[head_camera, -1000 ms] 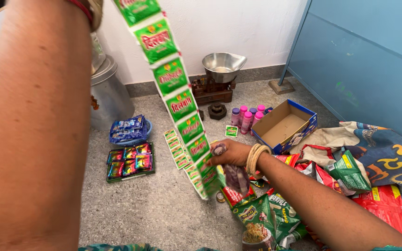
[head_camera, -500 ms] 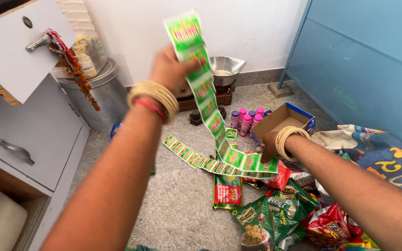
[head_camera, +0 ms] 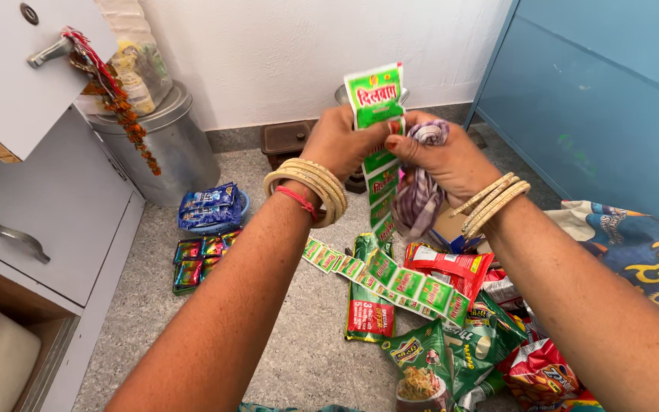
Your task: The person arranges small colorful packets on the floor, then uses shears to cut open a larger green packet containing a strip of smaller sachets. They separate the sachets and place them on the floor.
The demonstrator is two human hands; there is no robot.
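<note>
Both my hands are raised in front of me and meet on a long strip of green and white sachets (head_camera: 376, 103). My left hand (head_camera: 339, 141) grips the strip just below its top sachet. My right hand (head_camera: 440, 156) pinches the same strip beside it and also holds a bunched purple checked cloth (head_camera: 419, 194) that hangs down. The strip runs down from my hands and trails across the floor (head_camera: 390, 278) toward the left. Pale bangles circle both wrists.
Snack packets in green and red (head_camera: 451, 336) lie heaped on the floor at the lower right. A blue bowl of blue packets (head_camera: 209, 206) and a tray of small packets (head_camera: 201, 255) sit left. A steel bin (head_camera: 158, 141), grey drawers (head_camera: 40, 206) and a blue panel (head_camera: 596, 99) surround the spot.
My left hand came down from high up with the strip. My right hand rose from the floor to meet it. Both now grip the strip's top end together.
</note>
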